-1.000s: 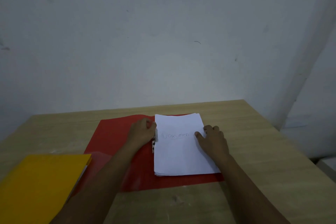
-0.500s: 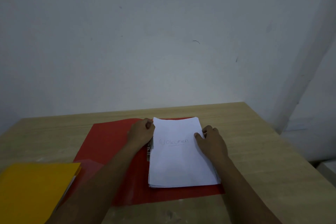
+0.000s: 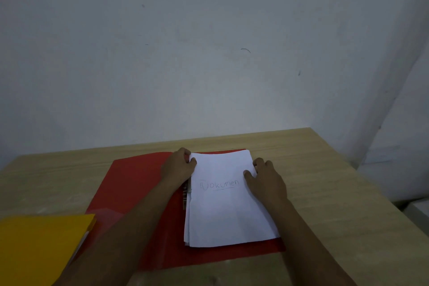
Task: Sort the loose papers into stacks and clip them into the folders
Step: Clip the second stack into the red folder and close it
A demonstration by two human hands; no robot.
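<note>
Stack of white papers (image 3: pixel 228 202), top sheet handwritten "Dokumen", lying on the right half of an opened red folder (image 3: pixel 139 183). Sheets slightly fanned along the stack's left and near edges. Just left of the stack, along the folder's spine, a metal clip mechanism (image 3: pixel 185 195), partly hidden by the stack's edge and the wrist.

At the stack's far left corner, left hand (image 3: pixel 178 165), fingers curled onto the paper's edge, seemingly pinching the corner. At the stack's right edge, right hand (image 3: pixel 264 179), thumb flat on the top sheet, other fingers bent around the edge, gripping the pile from the side. Both forearms running from the near edge of the view toward the stack.

Left and nearer than the stack, a yellow folder (image 3: pixel 39 246), closed, with paper edges showing along its right side, overlapping the red folder's near left corner.

Under the stack and both folders, a light wood-grain table (image 3: pixel 325 181), matte, with faint pale smudges near the red folder's left edge. Beyond the stack, the table's far edge against a plain whitish wall (image 3: pixel 209 53) bearing a few small dark marks. To the right of the stack, past the table's corner, a wall corner and a pale ledge lower down. Dim, bluish light throughout.
</note>
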